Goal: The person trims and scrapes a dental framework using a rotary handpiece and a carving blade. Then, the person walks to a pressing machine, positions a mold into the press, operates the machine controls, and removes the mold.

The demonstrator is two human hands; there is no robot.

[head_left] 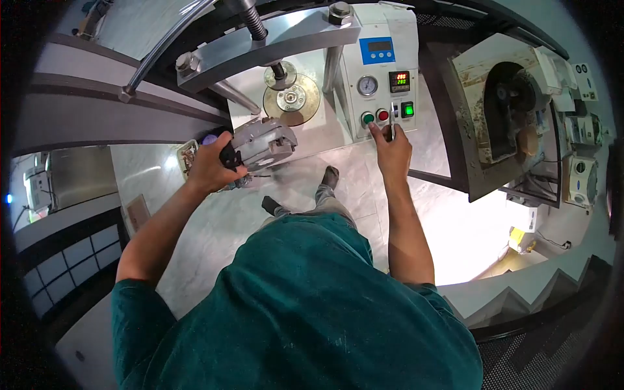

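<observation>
My left hand is closed around the black part of a bulky grey metal piece, whose exact kind I cannot make out. The piece is tilted in front of a press with a round metal plate. My right hand is at the control box, with the thumb touching or very near the green push button. A slim silver tool points upward from its fingers; its lower end is hidden. Beside that button is a red one.
Above the plate runs the press's thick metal crossbar, with a long lever at the left. A dusty machine with a dark opening stands to the right. A small tray of parts is left of my left hand.
</observation>
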